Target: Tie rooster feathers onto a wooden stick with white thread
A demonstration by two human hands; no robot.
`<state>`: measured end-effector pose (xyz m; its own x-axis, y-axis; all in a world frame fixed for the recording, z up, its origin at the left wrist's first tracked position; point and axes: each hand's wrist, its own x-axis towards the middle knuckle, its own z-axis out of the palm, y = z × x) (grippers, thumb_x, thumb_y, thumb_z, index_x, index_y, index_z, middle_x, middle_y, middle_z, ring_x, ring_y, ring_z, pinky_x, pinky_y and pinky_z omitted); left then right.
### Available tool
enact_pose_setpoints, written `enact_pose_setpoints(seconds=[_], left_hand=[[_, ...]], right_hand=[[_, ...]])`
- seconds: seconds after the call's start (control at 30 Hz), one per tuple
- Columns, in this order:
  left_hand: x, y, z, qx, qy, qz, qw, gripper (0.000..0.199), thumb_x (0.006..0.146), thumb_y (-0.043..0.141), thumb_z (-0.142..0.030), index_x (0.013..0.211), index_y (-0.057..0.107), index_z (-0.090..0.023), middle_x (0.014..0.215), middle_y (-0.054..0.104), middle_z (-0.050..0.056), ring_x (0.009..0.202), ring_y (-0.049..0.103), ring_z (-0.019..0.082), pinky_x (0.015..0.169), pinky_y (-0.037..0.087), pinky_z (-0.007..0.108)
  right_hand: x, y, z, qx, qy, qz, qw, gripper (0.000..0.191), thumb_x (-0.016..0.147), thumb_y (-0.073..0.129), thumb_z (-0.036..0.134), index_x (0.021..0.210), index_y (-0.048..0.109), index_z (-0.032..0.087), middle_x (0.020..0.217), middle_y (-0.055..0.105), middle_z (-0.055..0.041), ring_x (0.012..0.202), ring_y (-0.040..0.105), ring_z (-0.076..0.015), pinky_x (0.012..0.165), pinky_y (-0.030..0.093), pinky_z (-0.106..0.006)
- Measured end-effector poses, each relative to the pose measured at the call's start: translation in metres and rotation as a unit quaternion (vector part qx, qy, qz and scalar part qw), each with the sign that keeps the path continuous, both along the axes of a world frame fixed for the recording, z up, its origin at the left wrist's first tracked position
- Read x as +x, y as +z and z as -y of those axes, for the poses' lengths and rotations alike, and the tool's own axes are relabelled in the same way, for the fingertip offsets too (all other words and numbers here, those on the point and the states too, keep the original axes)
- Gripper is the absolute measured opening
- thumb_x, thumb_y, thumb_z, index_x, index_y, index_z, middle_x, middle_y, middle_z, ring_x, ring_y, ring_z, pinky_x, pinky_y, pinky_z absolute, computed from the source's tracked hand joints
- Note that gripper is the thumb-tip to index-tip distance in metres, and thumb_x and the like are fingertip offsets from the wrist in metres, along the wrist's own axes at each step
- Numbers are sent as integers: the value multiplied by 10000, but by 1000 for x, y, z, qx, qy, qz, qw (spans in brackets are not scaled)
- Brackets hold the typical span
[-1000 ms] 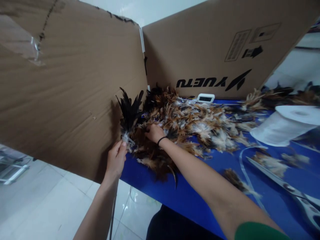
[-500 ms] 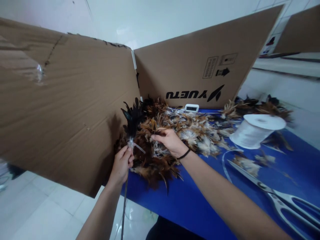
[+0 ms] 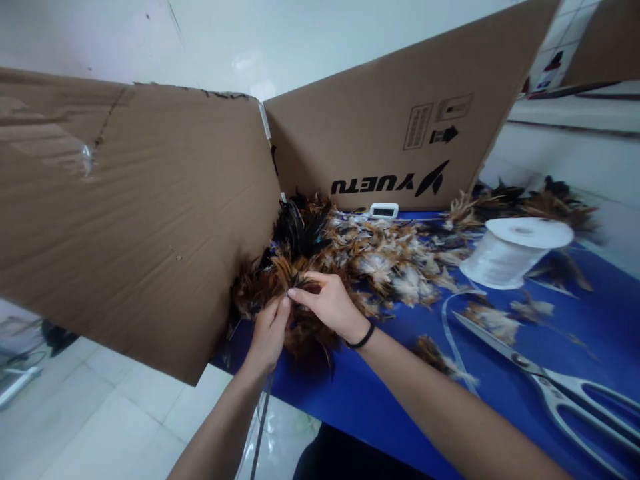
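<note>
Currently pinching thin stem (image 3: 261,427) with left hand (image 3: 267,333) and brown feathers (image 3: 284,270) with right hand (image 3: 334,308), plumes toward twelve o'clock. Align quills against stem, press bases snugly, leave plumes uncrushed.

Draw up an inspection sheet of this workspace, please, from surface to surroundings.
Surface: blue tabletop, partly covered by feathers.
Job's things: spread of brown, black and white feathers; white spool standing upright; grey-handled metal scissors lying at the right.
Clutter: stray feather tufts and a loose narrow white strip near the scissors; small white device with a dark display at the back.
Hands: left hand and right hand both in a pinching grip at brown feathers, fingertips close together.
Cables: thin dark strand below the left hand; cannot tell whether it is one.
Surroundings: brown cardboard panels behind and left; pale tiled floor.
</note>
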<state>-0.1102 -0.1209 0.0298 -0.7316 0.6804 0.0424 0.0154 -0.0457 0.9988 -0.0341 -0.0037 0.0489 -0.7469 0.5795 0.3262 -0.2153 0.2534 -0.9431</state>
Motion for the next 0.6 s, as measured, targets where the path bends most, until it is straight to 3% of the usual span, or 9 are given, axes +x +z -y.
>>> enact_pose_setpoints(seconds=[0.3, 0.47, 0.53, 0.6], left_hand=[[-8, -14, 3, -14, 17, -21, 1000, 434, 681, 670, -547, 565, 516, -158, 514, 380, -41, 479, 312, 77, 421, 186, 200], [-18, -19, 14, -13, 39, 39, 998, 451, 635, 720, -535, 581, 504, -143, 512, 302, -71, 462, 255, 45, 414, 159, 172], [-23, -19, 20, -7, 50, 60, 997, 413, 614, 747, -511, 644, 583, -133, 517, 305, -72, 461, 252, 40, 410, 146, 165], [-29, -20, 26, -2, 57, 74, 996, 410, 605, 764, -491, 764, 665, -126, 532, 327, -65, 464, 252, 38, 403, 135, 162]], right_hand=[[-5, -6, 13, 101, -75, 40, 991, 201, 723, 645, 299, 595, 538, 186, 563, 527, 31, 564, 503, -122, 536, 384, -231], [-5, -8, 8, 149, -52, 59, 986, 101, 767, 627, 243, 842, 661, 184, 769, 657, 5, 701, 583, -121, 658, 430, -220], [-6, -12, -5, 207, -59, 96, 972, 127, 804, 586, 216, 896, 667, 183, 846, 671, -18, 768, 599, -130, 718, 436, -230], [-6, -17, -22, 311, -72, 160, 934, 165, 820, 556, 193, 938, 670, 170, 926, 665, -63, 873, 594, -165, 787, 429, -263]])
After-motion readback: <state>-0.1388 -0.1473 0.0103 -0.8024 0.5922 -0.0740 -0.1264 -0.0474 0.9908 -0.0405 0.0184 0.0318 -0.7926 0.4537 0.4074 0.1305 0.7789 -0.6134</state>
